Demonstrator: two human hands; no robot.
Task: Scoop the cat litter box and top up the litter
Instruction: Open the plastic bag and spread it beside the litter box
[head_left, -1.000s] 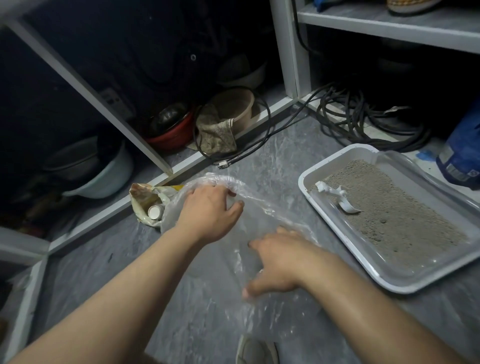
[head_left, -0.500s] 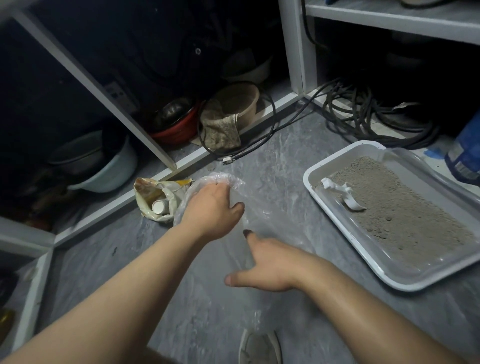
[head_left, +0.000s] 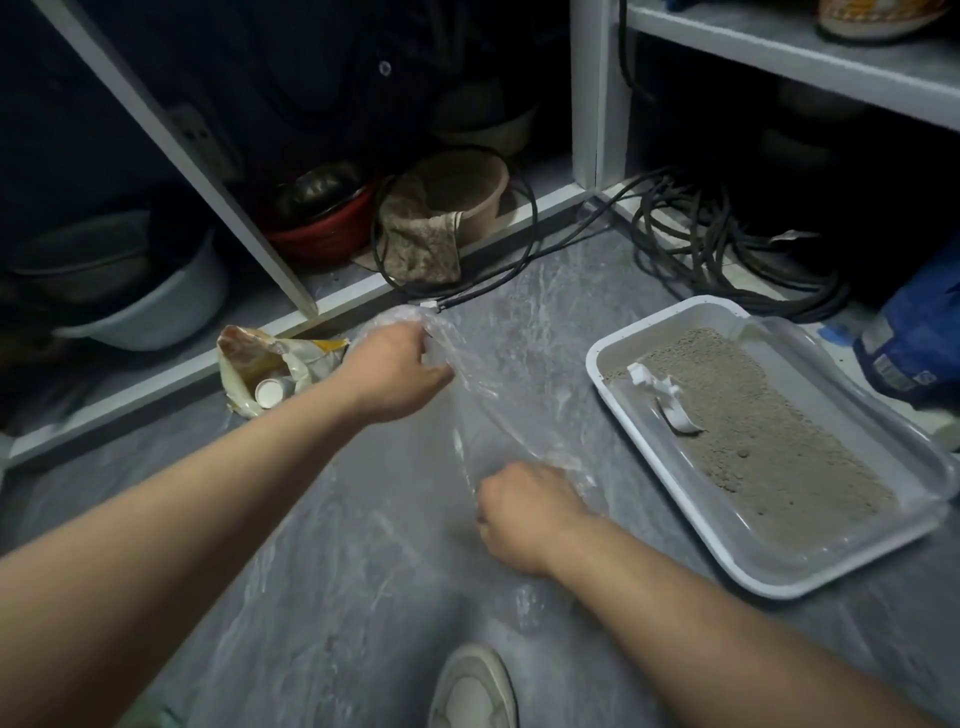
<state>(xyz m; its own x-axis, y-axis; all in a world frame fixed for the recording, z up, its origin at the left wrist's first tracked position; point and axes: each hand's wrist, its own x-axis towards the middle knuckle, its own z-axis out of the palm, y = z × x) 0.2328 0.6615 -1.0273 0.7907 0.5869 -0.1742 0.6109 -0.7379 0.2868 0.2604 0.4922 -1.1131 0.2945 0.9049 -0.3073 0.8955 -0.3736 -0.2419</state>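
Observation:
A clear plastic bag (head_left: 498, 395) is stretched over the grey floor between my two hands. My left hand (head_left: 395, 374) grips its far edge, and my right hand (head_left: 524, 514) grips its near edge with curled fingers. To the right sits a white litter tray (head_left: 670, 499) filled with grey litter (head_left: 769, 436). A white scoop (head_left: 665, 400) lies in the litter at the tray's left side. A blue litter sack (head_left: 919, 338) stands at the far right edge.
A crumpled yellow bag (head_left: 265, 364) with a small white bottle lies left of my left hand. Black cables (head_left: 717, 254) coil behind the tray. Bowls and a red basin (head_left: 322, 228) sit under the white shelf frame. My shoe (head_left: 472, 691) shows at the bottom.
My right hand has closed from a flat spread into a grip on the bag's near edge. The bag is now pulled taut between the two hands.

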